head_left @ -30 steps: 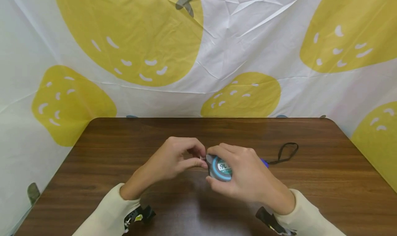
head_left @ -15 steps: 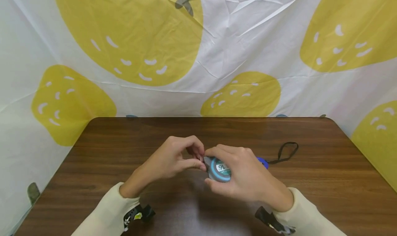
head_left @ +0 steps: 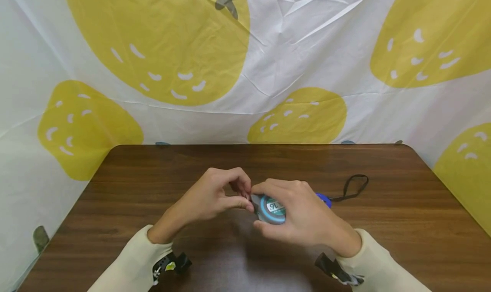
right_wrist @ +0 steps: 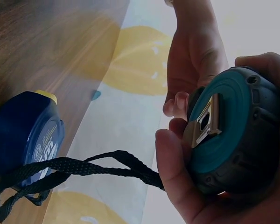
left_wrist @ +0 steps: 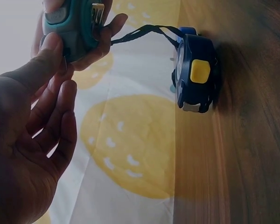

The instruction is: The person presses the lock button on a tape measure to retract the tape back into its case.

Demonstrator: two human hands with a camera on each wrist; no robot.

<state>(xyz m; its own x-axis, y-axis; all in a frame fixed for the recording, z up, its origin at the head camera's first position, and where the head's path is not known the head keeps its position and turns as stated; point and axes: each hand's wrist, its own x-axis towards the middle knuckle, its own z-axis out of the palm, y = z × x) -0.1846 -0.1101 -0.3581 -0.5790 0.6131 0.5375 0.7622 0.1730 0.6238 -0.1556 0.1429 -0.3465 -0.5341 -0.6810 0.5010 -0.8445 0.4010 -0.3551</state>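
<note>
A teal and grey tape measure (head_left: 273, 211) is gripped by my right hand (head_left: 304, 213) just above the table, thumb and fingers curled round the case. Its metal belt clip (right_wrist: 210, 122) shows in the right wrist view. At the mouth of the case, the thumb and forefinger of my left hand (head_left: 207, 196) pinch the small end hook (left_wrist: 64, 64), mostly hidden by the fingertips. Behind my right hand stands a second tape measure (left_wrist: 196, 72), dark blue with a yellow button, partly covered in the head view.
A black wrist strap (head_left: 347, 194) loops out to the right of the blue tape measure. The brown wooden table (head_left: 153, 164) has rounded far corners. Close behind it hangs a white cloth (head_left: 192, 125) with yellow fruit prints.
The teal tape measure and right hand have shifted slightly left, towards the left fingers. A little more of the blue tape measure shows. The left hand has barely moved.
</note>
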